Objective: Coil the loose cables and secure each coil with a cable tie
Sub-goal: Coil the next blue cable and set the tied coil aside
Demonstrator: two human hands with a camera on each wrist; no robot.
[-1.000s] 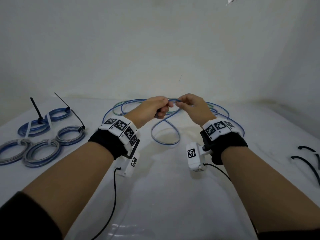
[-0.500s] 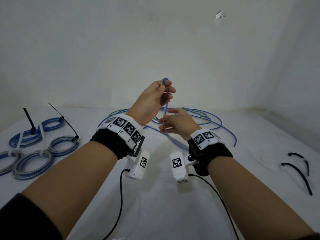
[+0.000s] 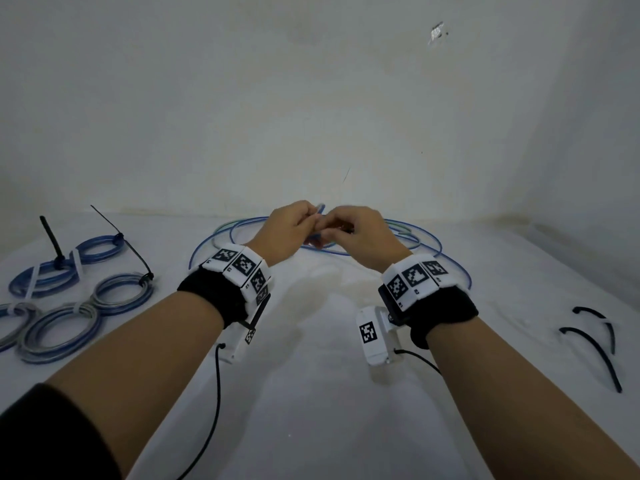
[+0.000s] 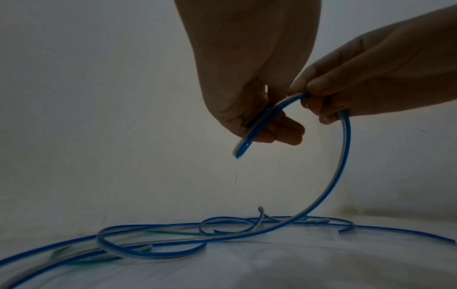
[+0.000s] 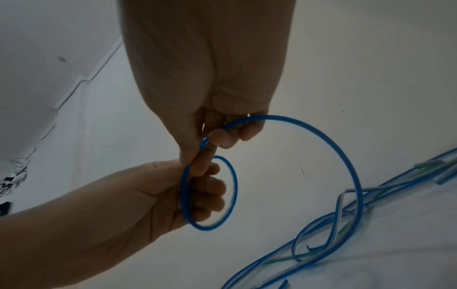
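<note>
1. You work at a white table [image 3: 311, 393] set against a plain pale wall [image 3: 277, 98], which turns a corner at your right.
2. Your left hand [image 3: 289, 230] is raised above the far middle of the table, fingers curled round the blue cable [image 4: 343, 160]. In the right wrist view it keeps a small loop [image 5: 210, 195] of that cable.
3. Your right hand [image 3: 360, 237] sits just beside the left, almost touching it, and pinches the same cable between thumb and fingers [image 5: 222, 138].
4. From your right hand the cable arcs downward to the table and joins the loose cables [image 3: 398, 237] lying there in wide overlapping curves, blue with some pale and green strands.
5. One short cut end of the cable sticks out below your left fingers [image 4: 277, 133] in the left wrist view.
6. On the left of the table lie the finished coils [image 3: 69, 299], blue and grey. White bands wrap some; black cable ties [image 3: 135, 251] cinch others, their tails sticking up.
7. On the right of the table, well apart from your hands, lie two spare black ties [image 3: 592, 344], curved and unused.
8. No container shows in any view; everything rests directly on the table.
</note>
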